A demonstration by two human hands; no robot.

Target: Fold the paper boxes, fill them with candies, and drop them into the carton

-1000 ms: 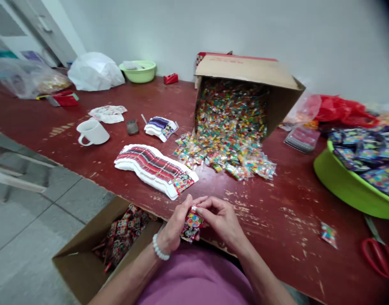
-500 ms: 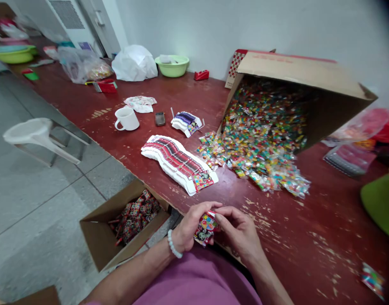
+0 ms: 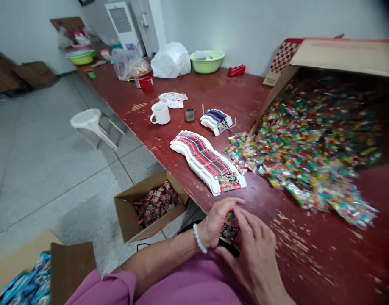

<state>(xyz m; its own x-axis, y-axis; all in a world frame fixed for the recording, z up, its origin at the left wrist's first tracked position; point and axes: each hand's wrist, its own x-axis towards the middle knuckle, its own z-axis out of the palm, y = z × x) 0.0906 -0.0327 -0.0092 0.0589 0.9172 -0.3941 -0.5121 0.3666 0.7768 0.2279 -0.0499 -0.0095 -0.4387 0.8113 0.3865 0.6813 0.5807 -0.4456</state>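
Both hands meet at the near edge of the red table (image 3: 309, 254). My left hand (image 3: 217, 224), with a white bead bracelet at the wrist, is curled round a small colourful packet (image 3: 229, 227). My right hand (image 3: 254, 250) pinches the same packet from the right, its fingers closed over it. Just beyond lies a fanned stack of red and white printed cards (image 3: 207, 161). A heap of small colourful wrapped sweets (image 3: 309, 169) spills from a tipped cardboard box (image 3: 340, 51).
On the floor to the left an open cardboard box (image 3: 131, 212) holds several finished red packets. Another box (image 3: 26, 267) with blue packets is at the bottom left. A white mug (image 3: 160, 113), phone (image 3: 190, 115), smaller card stack (image 3: 216, 120), green bowl (image 3: 207, 60) and plastic stool (image 3: 91, 123) lie farther off.
The view has swung left, bringing the floor and floor boxes into sight. Both hands have kept hold of the packet, my right hand now covering more of it.
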